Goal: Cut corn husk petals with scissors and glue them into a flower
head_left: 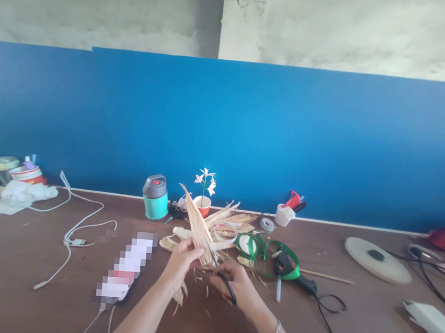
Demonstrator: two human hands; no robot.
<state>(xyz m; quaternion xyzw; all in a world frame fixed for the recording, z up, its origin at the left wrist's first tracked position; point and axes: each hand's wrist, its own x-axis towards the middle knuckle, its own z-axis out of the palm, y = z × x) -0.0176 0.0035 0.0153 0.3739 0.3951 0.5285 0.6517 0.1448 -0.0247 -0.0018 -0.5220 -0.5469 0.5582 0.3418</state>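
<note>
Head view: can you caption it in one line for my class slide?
Left hand holds a husk, right hand holds scissors against it, flower behind.

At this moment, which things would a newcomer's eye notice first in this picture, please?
Probably the wide blue panel behind the table, spanning the whole picture. Next, near the centre, the left hand holds a pale dry husk while the right hand has scissors at its lower part. Just beyond, pale flowers stand in a red-and-white cup.

The husk (199,229) is pale straw, the scissors (228,289) black-handled.
</note>
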